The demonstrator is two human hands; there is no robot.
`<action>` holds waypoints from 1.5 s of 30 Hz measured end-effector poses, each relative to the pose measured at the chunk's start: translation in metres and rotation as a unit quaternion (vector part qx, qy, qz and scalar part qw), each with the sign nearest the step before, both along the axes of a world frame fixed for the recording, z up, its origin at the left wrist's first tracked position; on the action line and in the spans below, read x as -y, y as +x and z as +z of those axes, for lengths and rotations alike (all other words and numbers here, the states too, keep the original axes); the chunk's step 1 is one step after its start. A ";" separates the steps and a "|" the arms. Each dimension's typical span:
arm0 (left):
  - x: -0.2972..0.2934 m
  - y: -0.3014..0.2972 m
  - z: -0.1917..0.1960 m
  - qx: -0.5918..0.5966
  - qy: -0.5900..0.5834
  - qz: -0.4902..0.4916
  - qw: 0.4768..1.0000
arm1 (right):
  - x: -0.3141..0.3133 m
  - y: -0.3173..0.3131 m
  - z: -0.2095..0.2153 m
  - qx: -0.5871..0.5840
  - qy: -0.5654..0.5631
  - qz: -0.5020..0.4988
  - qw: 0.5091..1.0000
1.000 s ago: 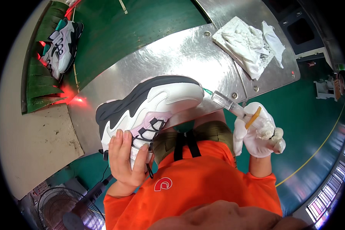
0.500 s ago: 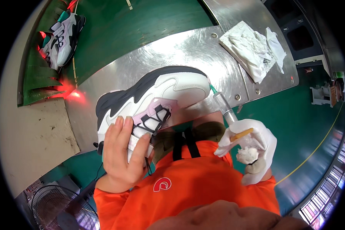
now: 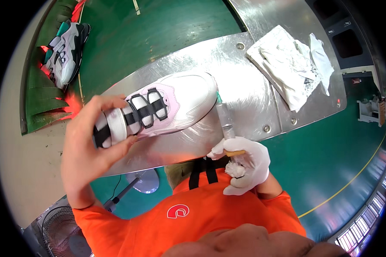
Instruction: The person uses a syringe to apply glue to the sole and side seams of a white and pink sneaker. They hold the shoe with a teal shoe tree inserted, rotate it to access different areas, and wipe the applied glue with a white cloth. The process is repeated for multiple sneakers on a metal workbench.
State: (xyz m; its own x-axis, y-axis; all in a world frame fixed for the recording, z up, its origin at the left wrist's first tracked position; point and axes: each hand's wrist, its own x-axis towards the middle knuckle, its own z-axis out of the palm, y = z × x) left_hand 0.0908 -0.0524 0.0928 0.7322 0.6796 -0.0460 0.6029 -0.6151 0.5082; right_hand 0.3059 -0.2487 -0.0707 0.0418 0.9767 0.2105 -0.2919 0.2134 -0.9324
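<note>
The sneaker (image 3: 195, 92) is mostly white with pale lilac panels and black laces (image 3: 158, 107), and the pair of sneakers (image 3: 67, 53) on the left repeats that white and lilac, plus teal lining and black soles. The syringe (image 3: 224, 115) is see-through with a green tip (image 3: 219, 98) and a mustard-yellow flange (image 3: 235, 153), next to a plain white glove (image 3: 258, 160). Shirt's (image 3: 128, 240) loud orange with a red, white-outlined logo (image 3: 178, 210), straps (image 3: 212, 174) are black. Table's (image 3: 246, 100) silver with swirly scuffs, cloth's (image 3: 283, 58) white, floor's (image 3: 317, 141) green with a yellow line (image 3: 333, 195).
</note>
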 end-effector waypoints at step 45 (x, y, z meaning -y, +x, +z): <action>-0.051 -0.071 -0.031 0.595 -0.197 0.090 0.774 | -0.129 -0.014 0.126 -0.105 0.024 0.243 0.964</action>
